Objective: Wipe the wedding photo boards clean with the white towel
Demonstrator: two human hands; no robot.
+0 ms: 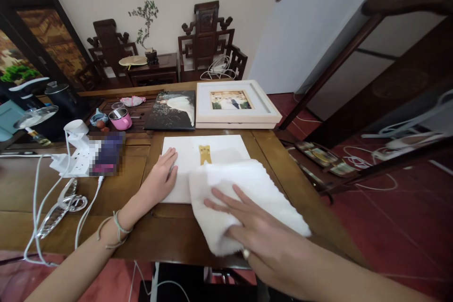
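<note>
My left hand lies with its fingers stretched out along the left edge of a flat white panel, which rests on the wooden table. A gold metal plate with small holes sits on the panel near its middle. My right hand presses on a fluffy white towel, fingers spread over the top and the thumb side tucked into a fold. The towel covers the right and lower part of the panel and hangs over onto the table; what lies beneath it is hidden.
Behind the panel stand a white framed photo and a dark picture panel. At left are a power strip with white cables, a phone-like dark item, a silver propeller-shaped object and a pink cup.
</note>
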